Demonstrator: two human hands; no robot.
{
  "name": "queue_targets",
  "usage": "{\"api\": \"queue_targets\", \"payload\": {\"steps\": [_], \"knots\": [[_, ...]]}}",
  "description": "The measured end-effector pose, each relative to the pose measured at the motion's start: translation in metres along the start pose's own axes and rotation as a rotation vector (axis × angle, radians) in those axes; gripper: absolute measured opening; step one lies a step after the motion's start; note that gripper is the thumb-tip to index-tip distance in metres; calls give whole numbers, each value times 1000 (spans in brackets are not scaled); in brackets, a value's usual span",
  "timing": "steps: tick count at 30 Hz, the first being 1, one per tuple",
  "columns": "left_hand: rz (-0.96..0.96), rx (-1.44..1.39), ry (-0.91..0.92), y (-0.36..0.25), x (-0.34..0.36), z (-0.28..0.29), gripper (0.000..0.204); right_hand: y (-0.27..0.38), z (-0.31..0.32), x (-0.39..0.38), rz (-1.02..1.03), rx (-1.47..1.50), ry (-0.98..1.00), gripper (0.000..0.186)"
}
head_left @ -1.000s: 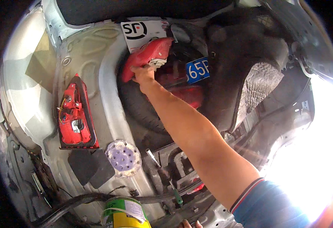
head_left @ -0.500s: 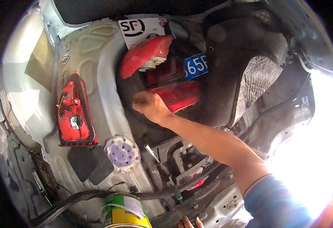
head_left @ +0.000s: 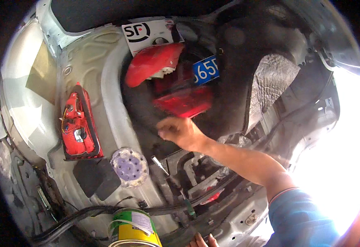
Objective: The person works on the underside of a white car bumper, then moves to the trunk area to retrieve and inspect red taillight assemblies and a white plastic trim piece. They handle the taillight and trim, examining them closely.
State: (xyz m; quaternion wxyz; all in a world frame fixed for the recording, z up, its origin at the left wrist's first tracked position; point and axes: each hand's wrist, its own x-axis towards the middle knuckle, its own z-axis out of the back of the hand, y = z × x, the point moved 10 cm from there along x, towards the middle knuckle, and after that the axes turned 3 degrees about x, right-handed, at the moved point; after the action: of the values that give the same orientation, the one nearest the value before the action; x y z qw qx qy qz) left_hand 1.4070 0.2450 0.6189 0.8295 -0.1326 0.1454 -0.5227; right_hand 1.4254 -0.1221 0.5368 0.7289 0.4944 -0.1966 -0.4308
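Observation:
My right hand, blurred, is low over the dark spare-wheel well, its fingers curled; whatever they hold, if anything, is unclear. Just above it lies a red lamp cover, and higher a red tail lamp with a pale socket rests on a white printed sheet. A blue number plate is beside them. My left hand shows only parted fingertips at the lower edge, near a green-and-yellow tin, holding nothing visible.
Another tail lamp lies left, above dark pads and a purple sanding disc. Tools lie below the well. A foil-backed mat is folded right; a black rubber seal crosses the bottom; bright glare fills the right.
My right hand has let go of the upper red lamp and moved down and right, below the lower lamp cover. My left fingertips stay at the lower edge.

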Motion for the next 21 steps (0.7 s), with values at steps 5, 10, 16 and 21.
{"api": "queue_targets", "payload": {"steps": [5, 10, 16, 21], "knots": [[-62, 72, -2, -1, -7, -4, 29, -38, 101, 47, -55, -82, -486, 36], [-53, 42, 1, -10, 3, 2, 31, -88, 158, 92, -331, -525, -555, 70], [-38, 34, 41, -13, 5, -4, 36, -127, 145, 123, -465, -528, -216, 83], [-56, 43, 6, -12, 7, -2, 37, -114, 148, 118, -290, -743, -412, 74]]}}
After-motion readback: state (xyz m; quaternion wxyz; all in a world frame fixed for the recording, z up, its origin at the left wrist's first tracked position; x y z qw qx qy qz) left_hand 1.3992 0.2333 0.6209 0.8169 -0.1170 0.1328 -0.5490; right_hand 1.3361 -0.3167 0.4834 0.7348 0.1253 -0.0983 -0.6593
